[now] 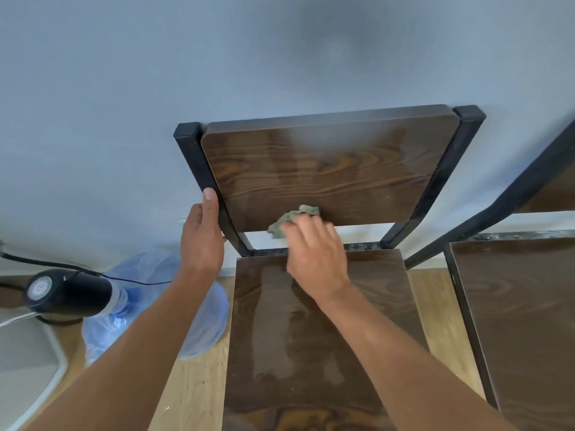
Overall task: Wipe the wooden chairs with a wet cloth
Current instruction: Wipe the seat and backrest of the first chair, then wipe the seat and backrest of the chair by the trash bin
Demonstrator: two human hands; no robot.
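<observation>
Pressing green cloth (289, 220) against chair backrest (323, 169) lower edge, right hand (317, 259) closed on it; left hand (202, 241) wrapped around black frame post (205, 178).

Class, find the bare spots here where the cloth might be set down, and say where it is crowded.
Free: the near chair seat below the right hand, and the neighbouring chair's seat. Crowded: the floor on the left, filled by the water bottle and pump. The left hand grips the backrest post.

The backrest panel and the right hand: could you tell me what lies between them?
In the head view, a crumpled green cloth lies between the right hand and the backrest panel, pressed against its lower edge.
</observation>
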